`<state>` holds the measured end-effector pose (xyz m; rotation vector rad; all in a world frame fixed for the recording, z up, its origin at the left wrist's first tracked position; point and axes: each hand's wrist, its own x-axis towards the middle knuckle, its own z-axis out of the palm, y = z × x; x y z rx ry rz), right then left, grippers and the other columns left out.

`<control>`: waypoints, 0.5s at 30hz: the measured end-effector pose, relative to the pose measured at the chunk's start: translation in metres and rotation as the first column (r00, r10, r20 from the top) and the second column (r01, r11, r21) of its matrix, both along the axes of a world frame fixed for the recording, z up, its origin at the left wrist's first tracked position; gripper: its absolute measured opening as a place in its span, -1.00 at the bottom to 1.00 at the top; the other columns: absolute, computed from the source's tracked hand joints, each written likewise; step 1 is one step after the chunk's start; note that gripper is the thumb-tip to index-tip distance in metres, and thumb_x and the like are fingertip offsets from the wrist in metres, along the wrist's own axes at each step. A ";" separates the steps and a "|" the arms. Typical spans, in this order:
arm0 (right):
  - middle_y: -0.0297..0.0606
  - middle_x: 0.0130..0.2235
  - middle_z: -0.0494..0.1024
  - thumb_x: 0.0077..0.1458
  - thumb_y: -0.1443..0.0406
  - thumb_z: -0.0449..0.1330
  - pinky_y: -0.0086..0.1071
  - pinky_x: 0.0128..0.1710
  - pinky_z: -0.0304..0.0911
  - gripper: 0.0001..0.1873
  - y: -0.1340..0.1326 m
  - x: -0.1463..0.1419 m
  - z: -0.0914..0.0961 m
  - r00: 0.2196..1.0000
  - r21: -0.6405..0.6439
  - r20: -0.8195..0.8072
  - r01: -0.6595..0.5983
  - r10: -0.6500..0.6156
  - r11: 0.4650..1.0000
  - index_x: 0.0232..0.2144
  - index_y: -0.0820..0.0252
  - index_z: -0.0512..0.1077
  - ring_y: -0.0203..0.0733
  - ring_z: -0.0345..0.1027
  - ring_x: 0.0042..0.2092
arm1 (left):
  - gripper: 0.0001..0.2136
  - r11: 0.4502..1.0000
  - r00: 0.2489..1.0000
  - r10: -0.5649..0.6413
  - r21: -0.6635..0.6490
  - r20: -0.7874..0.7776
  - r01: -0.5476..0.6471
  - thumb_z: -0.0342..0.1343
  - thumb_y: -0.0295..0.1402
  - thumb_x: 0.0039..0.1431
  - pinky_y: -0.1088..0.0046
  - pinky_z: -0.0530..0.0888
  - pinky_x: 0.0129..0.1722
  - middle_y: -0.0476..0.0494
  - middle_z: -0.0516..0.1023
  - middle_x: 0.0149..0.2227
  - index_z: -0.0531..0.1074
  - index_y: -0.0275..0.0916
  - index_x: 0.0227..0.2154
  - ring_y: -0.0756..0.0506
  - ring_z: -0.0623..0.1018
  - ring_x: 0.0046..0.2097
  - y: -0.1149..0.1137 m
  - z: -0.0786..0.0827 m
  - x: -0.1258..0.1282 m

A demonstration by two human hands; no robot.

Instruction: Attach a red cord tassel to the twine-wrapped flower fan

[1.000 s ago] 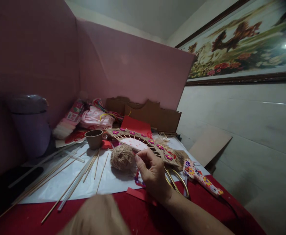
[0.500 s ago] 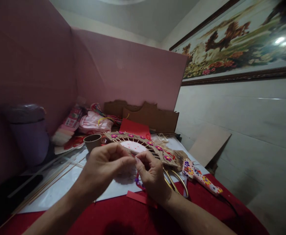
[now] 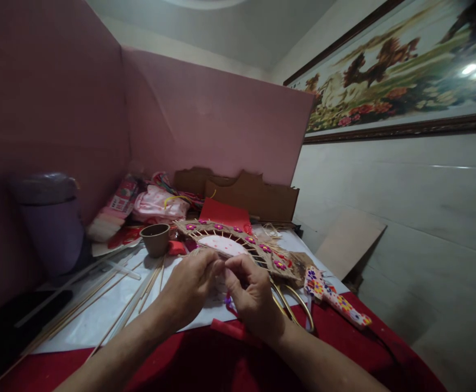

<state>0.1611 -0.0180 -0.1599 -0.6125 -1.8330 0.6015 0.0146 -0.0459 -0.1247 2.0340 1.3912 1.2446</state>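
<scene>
My left hand (image 3: 189,288) and my right hand (image 3: 252,296) meet fingertip to fingertip over the white sheet (image 3: 99,316), both pinched shut on something too small to make out. They cover the ball of jute twine that lies beneath them. Just behind my fingers lies a fan-shaped craft piece (image 3: 238,245) of sticks and jute with pink flowers. A purple bit (image 3: 227,299) shows under my right hand.
Thin wooden sticks (image 3: 131,302) lie at the left beside a small brown cup (image 3: 156,238). A flowered glue gun (image 3: 333,296) and gold scissors (image 3: 292,307) lie to the right on the red cloth (image 3: 221,365). Cardboard pieces (image 3: 254,196), pink packets and a purple bin (image 3: 52,218) stand behind.
My left hand came up from the bottom edge to meet my right hand's fingertips, then both settled lower over the twine ball, hiding it. My right hand stayed nearly in place.
</scene>
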 end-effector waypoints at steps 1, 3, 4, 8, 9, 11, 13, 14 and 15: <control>-0.34 -0.49 0.39 0.15 0.31 0.06 -0.44 -0.48 0.18 -0.88 0.000 0.000 0.000 1.000 0.002 0.012 -0.003 0.003 1.000 -0.39 0.20 0.36 -0.31 0.24 -0.48 | -0.77 1.000 1.000 -0.011 -0.011 0.004 0.012 -0.05 -0.24 0.16 0.48 0.26 -0.45 -0.08 0.43 -0.48 0.39 -0.23 -0.49 -0.05 0.35 -0.43 0.000 -0.001 -0.001; -0.32 -0.46 0.41 0.15 0.31 0.07 -0.43 -0.45 0.19 -0.89 0.000 0.000 0.001 0.999 0.005 0.032 -0.005 0.005 1.000 -0.38 0.20 0.37 -0.29 0.27 -0.46 | -0.77 0.998 0.999 -0.033 -0.048 0.019 0.034 -0.05 -0.24 0.15 0.48 0.24 -0.45 -0.07 0.39 -0.49 0.36 -0.24 -0.51 -0.04 0.33 -0.44 0.001 0.000 -0.004; -0.32 -0.46 0.42 0.15 0.31 0.07 -0.43 -0.44 0.20 -0.89 0.001 -0.001 0.001 0.999 0.007 0.038 -0.006 0.005 1.000 -0.38 0.20 0.38 -0.29 0.27 -0.45 | -0.78 0.997 0.999 -0.036 -0.072 0.030 0.038 -0.04 -0.24 0.14 0.48 0.24 -0.46 -0.05 0.37 -0.51 0.34 -0.24 -0.52 -0.04 0.32 -0.45 0.002 0.001 -0.005; -0.31 -0.46 0.43 0.15 0.31 0.07 -0.43 -0.45 0.18 -0.88 0.004 -0.002 0.001 0.999 0.012 0.033 -0.003 0.002 1.000 -0.35 0.22 0.39 -0.29 0.27 -0.46 | -0.78 0.989 0.999 -0.015 -0.145 0.052 0.023 -0.04 -0.23 0.12 0.50 0.18 -0.51 0.02 0.28 -0.56 0.27 -0.23 -0.55 -0.01 0.26 -0.50 0.004 0.007 -0.003; -0.30 -0.45 0.43 0.16 0.30 0.07 -0.42 -0.45 0.18 -0.88 0.004 -0.002 0.001 1.000 0.010 0.029 0.001 -0.001 1.000 -0.35 0.22 0.39 -0.29 0.27 -0.46 | -0.78 0.989 0.999 -0.009 -0.147 0.046 0.015 -0.05 -0.23 0.13 0.51 0.17 -0.52 0.01 0.28 -0.56 0.27 -0.23 -0.55 -0.01 0.25 -0.50 0.004 0.009 -0.003; -0.30 -0.45 0.43 0.16 0.29 0.07 -0.42 -0.44 0.18 -0.87 0.005 -0.002 0.003 1.000 -0.009 0.019 0.000 0.000 1.000 -0.36 0.22 0.39 -0.28 0.26 -0.46 | -0.77 0.992 1.000 0.008 -0.126 0.022 -0.005 -0.08 -0.24 0.14 0.50 0.16 -0.52 -0.01 0.31 -0.53 0.29 -0.22 -0.54 -0.02 0.27 -0.49 0.005 0.011 0.000; -0.32 -0.48 0.41 0.16 0.27 0.08 -0.43 -0.46 0.16 -0.85 0.004 -0.002 0.007 1.000 -0.050 -0.001 -0.030 0.030 0.998 -0.39 0.21 0.38 -0.30 0.23 -0.47 | -0.74 0.996 0.999 0.034 -0.088 -0.007 -0.034 -0.11 -0.24 0.16 0.49 0.15 -0.52 -0.01 0.29 -0.55 0.27 -0.21 -0.58 -0.02 0.26 -0.49 0.005 0.015 0.001; -0.34 -0.49 0.39 0.16 0.26 0.08 -0.44 -0.48 0.15 -0.84 0.003 -0.002 0.010 0.998 -0.078 -0.013 -0.058 0.057 0.995 -0.40 0.21 0.37 -0.30 0.21 -0.48 | -0.72 0.996 0.999 0.052 -0.066 -0.016 -0.053 -0.12 -0.24 0.17 0.49 0.14 -0.52 0.01 0.25 -0.58 0.24 -0.21 -0.61 -0.02 0.23 -0.50 0.006 0.017 0.002; -0.35 -0.50 0.37 0.16 0.25 0.09 -0.45 -0.49 0.14 -0.83 0.003 -0.002 0.013 0.996 -0.107 -0.028 -0.090 0.087 0.990 -0.41 0.21 0.36 -0.31 0.20 -0.49 | -0.69 0.997 0.998 0.068 -0.045 -0.017 -0.068 -0.12 -0.23 0.17 0.49 0.13 -0.52 0.03 0.21 -0.60 0.21 -0.20 -0.64 -0.01 0.21 -0.51 0.006 0.019 0.002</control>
